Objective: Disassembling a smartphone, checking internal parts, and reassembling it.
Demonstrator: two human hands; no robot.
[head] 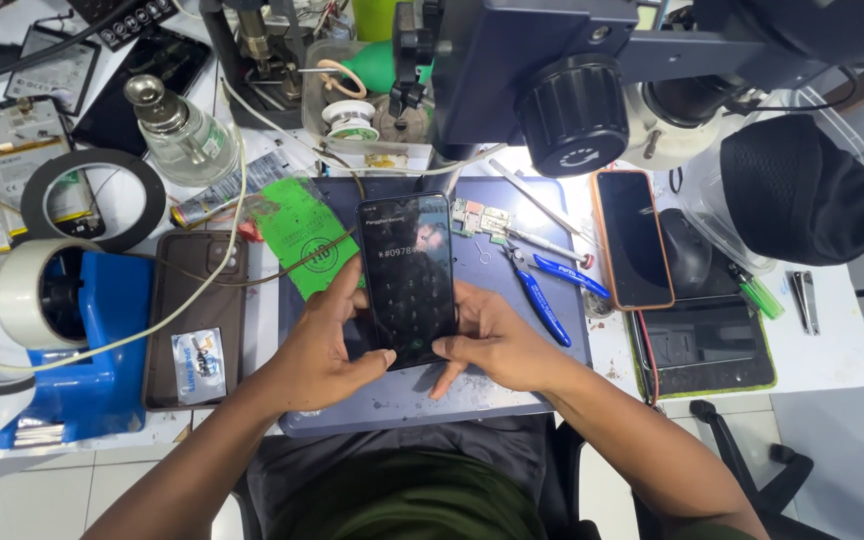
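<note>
Head view: black smartphone (407, 278) gripped in both hands above a blue work mat (512, 390).

Left hand (324, 345) wrapped around the phone's lower left edge, fingers curled against its side, thumb pressed near the bottom corner. Right hand (492, 340) clamped on the lower right edge, fingers closed around the bottom. Screen lit, showing a dial pad. Just left of the phone, a green card (297, 235) on the mat; just right, a blue-handled cutter (542, 305) and a small circuit board (480, 218). Farther right, an orange-cased phone (632, 238) face up on the tabletop (832, 350). Far left, a roll of white tape (27, 290) on a blue dispenser (102, 370). Overhead, a microscope head (572, 90).
</note>
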